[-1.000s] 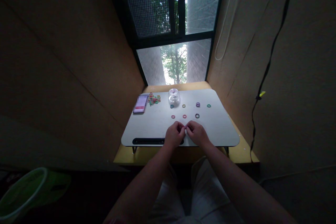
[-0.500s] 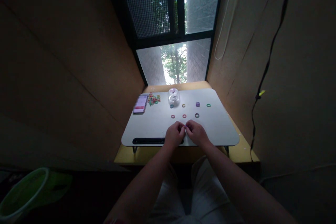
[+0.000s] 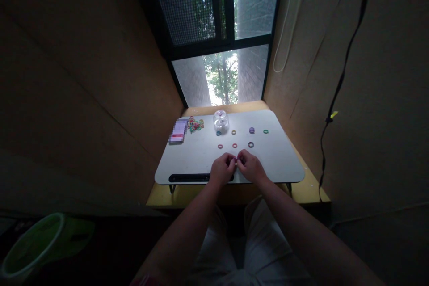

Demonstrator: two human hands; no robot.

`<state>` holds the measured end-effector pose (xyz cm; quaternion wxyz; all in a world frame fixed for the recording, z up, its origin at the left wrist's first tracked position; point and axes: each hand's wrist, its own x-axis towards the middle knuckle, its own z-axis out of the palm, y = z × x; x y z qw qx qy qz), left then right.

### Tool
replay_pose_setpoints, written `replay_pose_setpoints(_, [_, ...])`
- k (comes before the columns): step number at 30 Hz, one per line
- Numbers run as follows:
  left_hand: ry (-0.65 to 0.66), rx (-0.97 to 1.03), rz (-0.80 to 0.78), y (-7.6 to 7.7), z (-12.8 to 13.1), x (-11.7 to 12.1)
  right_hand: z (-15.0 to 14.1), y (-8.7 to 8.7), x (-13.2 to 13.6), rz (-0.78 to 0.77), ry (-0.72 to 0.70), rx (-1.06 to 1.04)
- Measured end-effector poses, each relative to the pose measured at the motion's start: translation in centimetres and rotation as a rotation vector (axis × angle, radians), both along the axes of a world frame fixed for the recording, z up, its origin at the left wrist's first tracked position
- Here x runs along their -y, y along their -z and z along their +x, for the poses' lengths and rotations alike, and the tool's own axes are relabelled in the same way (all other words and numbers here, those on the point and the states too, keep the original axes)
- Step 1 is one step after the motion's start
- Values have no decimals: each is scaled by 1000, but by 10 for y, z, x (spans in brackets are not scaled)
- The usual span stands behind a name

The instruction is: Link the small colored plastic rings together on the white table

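Note:
My left hand and my right hand meet over the near part of the white lap table. Pinched between both sets of fingertips is a small purple ring, mostly hidden by them. Just beyond my hands lie a pink ring, a red ring and a dark grey ring. A farther row has a blue ring, a yellow ring, purple rings and a green ring.
A clear jar stands at the back, behind the blue ring. Left of it is a pile of coloured rings beside a phone. A black strip runs along the near edge. A green bin is at lower left.
My fingertips have shifted slightly around the purple ring, which both hands still pinch. The whole view has moved a little; the rings on the table stay in place.

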<state>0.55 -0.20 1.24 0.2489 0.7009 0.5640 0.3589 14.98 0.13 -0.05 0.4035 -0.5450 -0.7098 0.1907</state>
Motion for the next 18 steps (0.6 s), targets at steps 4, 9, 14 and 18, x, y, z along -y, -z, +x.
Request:
replay_pose_setpoints(4, [-37,141,-24,4,-2,-4,0,-2,1,2,-3,5])
replay_pose_setpoints(9, [-78,348,-74,11,-5,-13,1,-3,1,-6,4,9])
replay_pose_setpoints(14, [-117,537,-125,16,-6,-22,1,-2,1,-11,-9,11])
replay_pose_setpoints(18, [-125,613,-151,17,-6,-23,1,-3,1,-12,-17,16])
